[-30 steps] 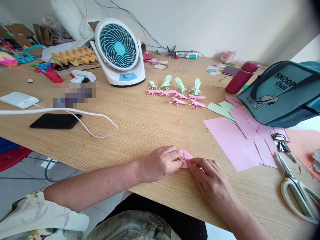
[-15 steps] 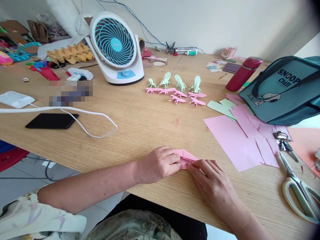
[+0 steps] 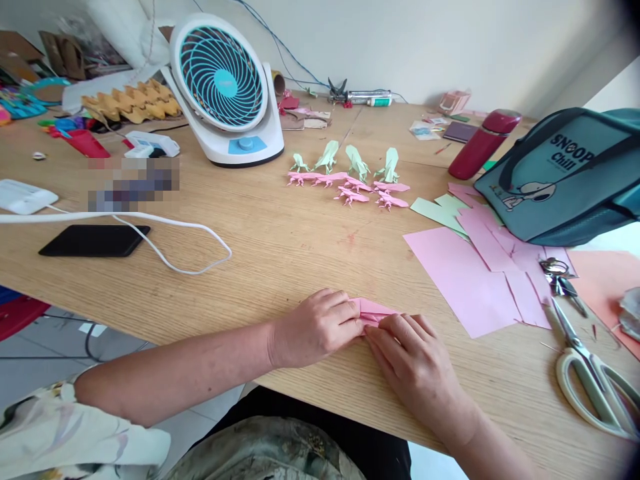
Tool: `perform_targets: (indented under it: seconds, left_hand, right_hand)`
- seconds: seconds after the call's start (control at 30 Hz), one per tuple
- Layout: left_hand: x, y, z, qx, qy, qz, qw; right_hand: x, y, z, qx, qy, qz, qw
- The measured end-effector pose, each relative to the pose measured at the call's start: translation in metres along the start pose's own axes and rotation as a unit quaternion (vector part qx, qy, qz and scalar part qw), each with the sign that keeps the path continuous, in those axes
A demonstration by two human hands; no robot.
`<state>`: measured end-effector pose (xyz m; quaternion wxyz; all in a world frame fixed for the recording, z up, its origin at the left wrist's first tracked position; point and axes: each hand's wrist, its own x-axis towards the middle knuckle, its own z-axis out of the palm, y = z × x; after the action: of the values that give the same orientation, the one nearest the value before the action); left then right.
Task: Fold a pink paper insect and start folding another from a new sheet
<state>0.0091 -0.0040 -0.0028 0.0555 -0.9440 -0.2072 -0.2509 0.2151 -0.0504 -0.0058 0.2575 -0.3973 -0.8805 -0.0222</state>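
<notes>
Fingers, head view: those of the left hand are bent and closed on the left end of a folded pink paper; those of the right hand pinch its right end. The 2 hands are close together, a narrow creased strip of paper showing between. Fingertip contact partly hidden.

Landmark: large pink sheet, flat on the wooden table. Relative to it:
- folded paper: left and nearer the person.
- 4 green paper figures and 6 pink paper figures: beyond, to the left; pink group in front of green.
- scissors: right, nearer the person.
- teal bag: beyond, to the right.
- red flask: beyond.
- fan: far left, well beyond.
</notes>
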Motion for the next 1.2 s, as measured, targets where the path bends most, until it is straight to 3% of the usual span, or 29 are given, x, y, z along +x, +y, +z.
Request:
perform_targets:
  seconds: [0.2,0.3,0.33,0.4,0.53,0.7,0.77,1.0,1.2]
  left_hand:
    - [0.001,0.0,-0.004,-0.002,0.01,0.003,1.0]
    - [0.001,0.0,-0.005,0.0,0.005,0.009,1.0]
    - [0.0,0.0,-0.005,0.002,0.002,0.012,1.0]
    - [0.0,-0.001,-0.004,0.006,0.0,0.018,1.0]
    - [-0.001,-0.003,-0.003,0.007,0.001,0.02,1.0]
    - [-0.001,-0.005,-0.004,-0.015,-0.032,0.012,0.999]
    - [-0.001,-0.005,-0.005,-0.026,-0.035,0.009,0.999]
    - [-0.001,-0.003,-0.005,-0.03,-0.02,0.0,0.999]
    - [0.0,-0.001,-0.005,-0.016,-0.032,0.0,0.999]
  right_hand:
    - [-0.017,0.001,-0.015,0.101,0.029,0.04,0.994]
    - [-0.023,0.004,-0.024,0.109,0.135,0.066,0.983]
    - [-0.022,0.005,-0.024,0.117,0.142,0.071,0.98]
    - [-0.016,0.008,-0.023,0.145,0.105,0.073,0.981]
    - [-0.006,0.019,-0.014,0.212,-0.037,0.099,0.972]
    - [-0.008,0.032,-0.014,0.242,-0.102,0.115,0.958]
    - [-0.009,0.031,-0.014,0.23,-0.109,0.109,0.961]
    - [-0.004,0.017,-0.007,0.165,-0.042,0.08,0.982]
    - [-0.007,0.016,-0.01,0.135,-0.055,0.033,0.989]
